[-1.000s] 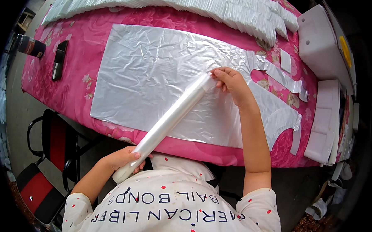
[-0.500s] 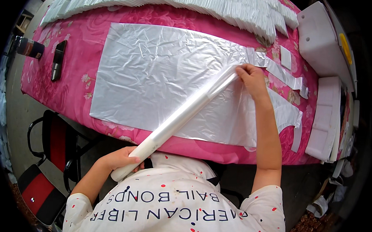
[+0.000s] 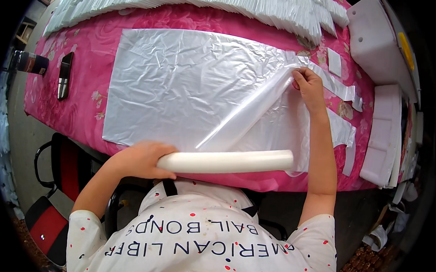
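Note:
My left hand is wrapped round one end of a smooth white tube, which lies almost level over the table's near edge. A flat silvery-white plastic bag is spread on the table, creased, with strap-like handle strips at its right end. My right hand pinches the top of a loosely rolled, translucent fold of plastic film, which slants down toward the tube. The tube stands apart from my right hand. How many layers lie under the fold cannot be made out.
Long rows of packed white plastic bundles line the table's far side. A phone and a dark jar are at the left on the pink flowered cloth. White foam boxes stand at the right; a red-and-black chair is lower left.
The tube has come out of the rolled film and swung from a steep slant to nearly level. My left hand rose slightly; my right hand moved up and right, still pinching the film.

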Demonstrator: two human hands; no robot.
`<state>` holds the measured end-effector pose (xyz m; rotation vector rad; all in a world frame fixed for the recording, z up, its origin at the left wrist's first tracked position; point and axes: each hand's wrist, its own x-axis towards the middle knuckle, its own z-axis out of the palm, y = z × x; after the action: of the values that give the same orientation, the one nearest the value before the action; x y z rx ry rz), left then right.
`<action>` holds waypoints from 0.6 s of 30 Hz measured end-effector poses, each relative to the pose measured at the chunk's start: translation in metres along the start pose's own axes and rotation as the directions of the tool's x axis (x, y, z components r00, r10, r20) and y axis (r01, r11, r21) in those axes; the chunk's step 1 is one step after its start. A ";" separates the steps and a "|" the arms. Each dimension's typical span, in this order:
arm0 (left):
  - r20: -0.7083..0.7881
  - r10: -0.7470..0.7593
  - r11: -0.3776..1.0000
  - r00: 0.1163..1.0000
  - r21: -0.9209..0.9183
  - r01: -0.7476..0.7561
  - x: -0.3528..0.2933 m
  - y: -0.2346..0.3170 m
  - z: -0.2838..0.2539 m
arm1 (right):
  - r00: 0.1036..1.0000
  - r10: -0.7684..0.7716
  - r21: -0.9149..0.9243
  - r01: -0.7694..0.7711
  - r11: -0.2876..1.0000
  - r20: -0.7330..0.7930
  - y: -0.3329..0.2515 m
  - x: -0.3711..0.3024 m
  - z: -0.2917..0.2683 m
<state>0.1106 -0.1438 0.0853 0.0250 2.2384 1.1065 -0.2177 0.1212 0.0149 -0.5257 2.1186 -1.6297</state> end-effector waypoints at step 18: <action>-0.016 0.570 0.597 0.821 0.696 -0.400 0.065 -0.005 0.078 | 0.998 0.032 -0.052 -0.035 0.998 -0.051 -0.038 0.006 0.048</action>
<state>0.1026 -0.0735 0.0123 0.9199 2.8375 0.4767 -0.1956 0.0699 0.0400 -0.4680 2.2008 -1.5882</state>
